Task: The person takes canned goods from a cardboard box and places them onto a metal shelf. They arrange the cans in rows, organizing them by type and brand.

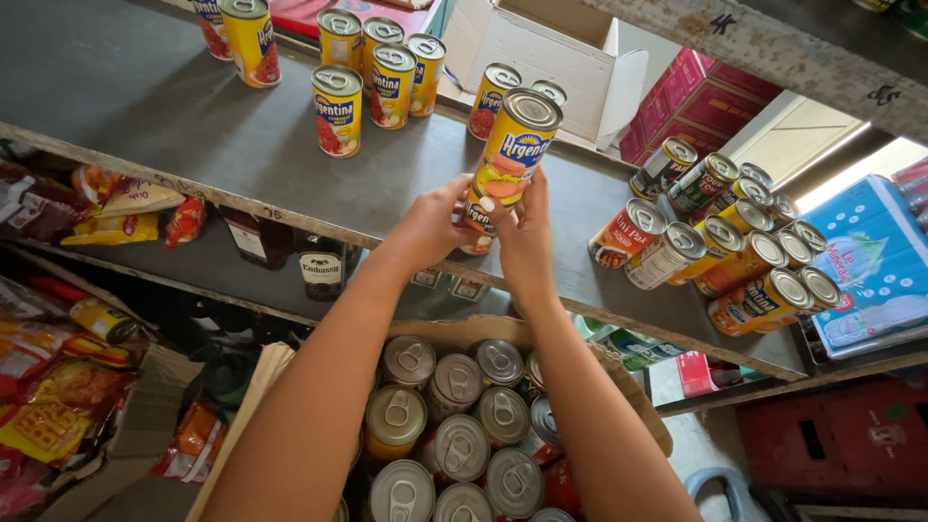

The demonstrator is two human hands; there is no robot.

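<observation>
A tall yellow can (514, 147) with a pull-tab lid is held just above the grey shelf (193, 116). My left hand (433, 224) grips its lower end from the left, and my right hand (524, 232) grips it from the right. A second, smaller can seems to sit under my fingers, mostly hidden. Below my arms an open cardboard box (619, 377) holds several silver-topped cans (454, 425).
Several yellow cans (372, 68) stand at the shelf's back. A cluster of mixed cans (725, 246) stands at its right end. An open white carton (551, 48) and pink boxes (696, 101) lie behind. Snack packets (116, 213) and dark bottles (319, 266) fill lower shelves.
</observation>
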